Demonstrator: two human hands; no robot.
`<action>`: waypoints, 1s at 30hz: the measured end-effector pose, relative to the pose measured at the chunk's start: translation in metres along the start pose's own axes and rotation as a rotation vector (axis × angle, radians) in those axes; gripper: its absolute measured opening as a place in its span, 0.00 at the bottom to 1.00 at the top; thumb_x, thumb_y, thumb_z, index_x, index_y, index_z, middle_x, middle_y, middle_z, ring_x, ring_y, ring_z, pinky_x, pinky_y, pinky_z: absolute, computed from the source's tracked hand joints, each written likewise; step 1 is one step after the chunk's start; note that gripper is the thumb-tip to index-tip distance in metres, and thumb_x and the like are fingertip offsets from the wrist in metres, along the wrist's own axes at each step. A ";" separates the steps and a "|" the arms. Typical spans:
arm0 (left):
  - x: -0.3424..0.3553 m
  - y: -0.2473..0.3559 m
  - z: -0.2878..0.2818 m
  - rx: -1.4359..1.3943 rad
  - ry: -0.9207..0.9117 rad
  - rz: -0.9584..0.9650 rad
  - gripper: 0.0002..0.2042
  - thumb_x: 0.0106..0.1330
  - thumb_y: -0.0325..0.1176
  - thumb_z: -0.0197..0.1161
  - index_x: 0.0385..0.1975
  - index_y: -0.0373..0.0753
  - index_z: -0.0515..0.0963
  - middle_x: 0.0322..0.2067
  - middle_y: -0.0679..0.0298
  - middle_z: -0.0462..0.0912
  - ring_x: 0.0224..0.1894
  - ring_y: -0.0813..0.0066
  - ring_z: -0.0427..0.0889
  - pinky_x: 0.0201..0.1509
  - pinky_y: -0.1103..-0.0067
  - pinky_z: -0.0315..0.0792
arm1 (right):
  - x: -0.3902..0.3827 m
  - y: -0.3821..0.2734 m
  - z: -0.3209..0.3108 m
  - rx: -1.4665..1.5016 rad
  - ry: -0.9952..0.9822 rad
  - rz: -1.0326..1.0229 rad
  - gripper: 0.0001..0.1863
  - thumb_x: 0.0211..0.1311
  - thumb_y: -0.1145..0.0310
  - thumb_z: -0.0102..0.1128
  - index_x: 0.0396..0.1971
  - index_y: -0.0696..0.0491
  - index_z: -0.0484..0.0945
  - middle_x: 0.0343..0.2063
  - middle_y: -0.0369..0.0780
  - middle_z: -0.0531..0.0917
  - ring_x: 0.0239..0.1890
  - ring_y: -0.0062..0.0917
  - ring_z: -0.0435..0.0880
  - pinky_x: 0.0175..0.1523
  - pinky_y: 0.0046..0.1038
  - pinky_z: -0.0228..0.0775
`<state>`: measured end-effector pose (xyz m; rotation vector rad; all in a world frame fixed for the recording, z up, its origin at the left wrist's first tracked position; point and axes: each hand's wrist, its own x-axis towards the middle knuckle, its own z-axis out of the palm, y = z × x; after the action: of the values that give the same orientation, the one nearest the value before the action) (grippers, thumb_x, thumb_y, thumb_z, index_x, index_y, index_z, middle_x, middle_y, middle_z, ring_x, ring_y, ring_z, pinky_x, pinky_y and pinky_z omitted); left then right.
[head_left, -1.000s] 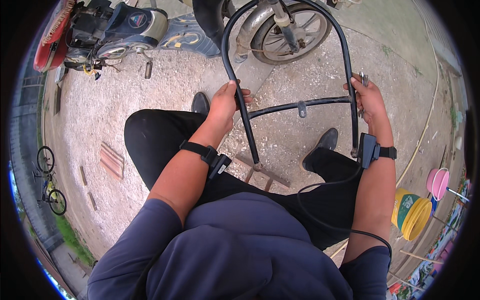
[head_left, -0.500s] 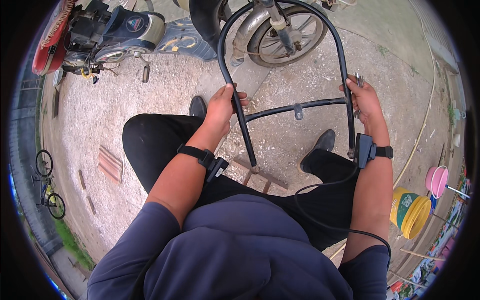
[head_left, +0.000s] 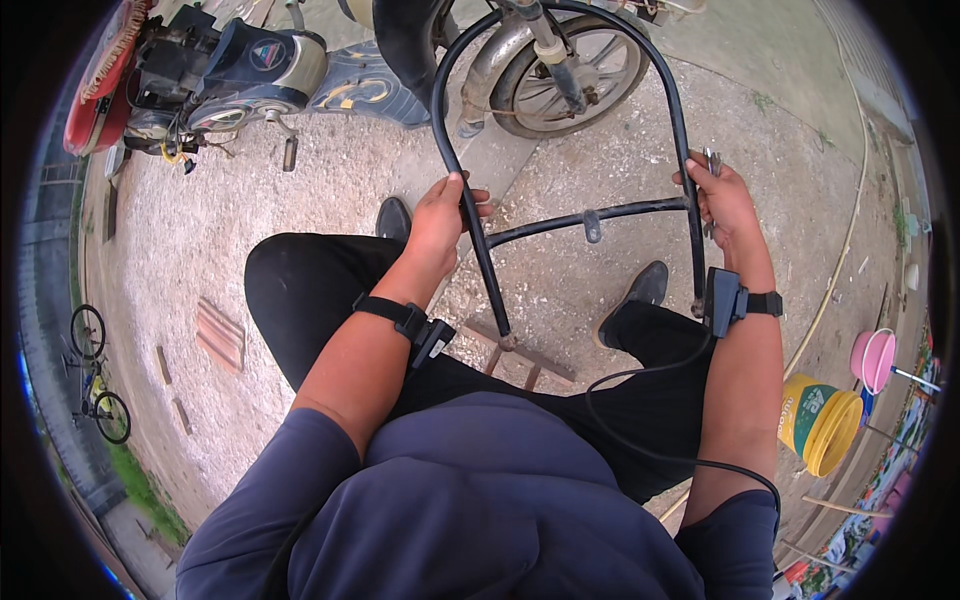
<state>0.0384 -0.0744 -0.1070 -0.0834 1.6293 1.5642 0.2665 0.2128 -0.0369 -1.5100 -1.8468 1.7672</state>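
Black U-shaped tube frame [head_left: 590, 215] held between the knees, long axis near-to-far, bend pointing far toward the motorcycle wheel [head_left: 570, 70]. Left hand [head_left: 440, 215] wrapped round left leg; right hand [head_left: 725, 200] closed on right leg, also holding a small metal tool [head_left: 712, 162].

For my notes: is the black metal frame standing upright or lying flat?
Upright: the black metal frame arches upward, the left hand and right hand gripping its two legs.
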 end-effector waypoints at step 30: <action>0.003 -0.002 -0.001 0.026 0.000 0.005 0.20 0.80 0.44 0.44 0.60 0.35 0.67 0.42 0.56 0.82 0.41 0.67 0.84 0.46 0.72 0.75 | 0.010 0.011 0.002 0.061 0.025 -0.003 0.21 0.70 0.61 0.60 0.57 0.55 0.76 0.32 0.35 0.88 0.14 0.08 0.63 0.18 0.15 0.51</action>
<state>0.0373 -0.0740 -0.1101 -0.0652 1.6507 1.5460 0.2664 0.2161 -0.0514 -1.4990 -1.7658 1.7786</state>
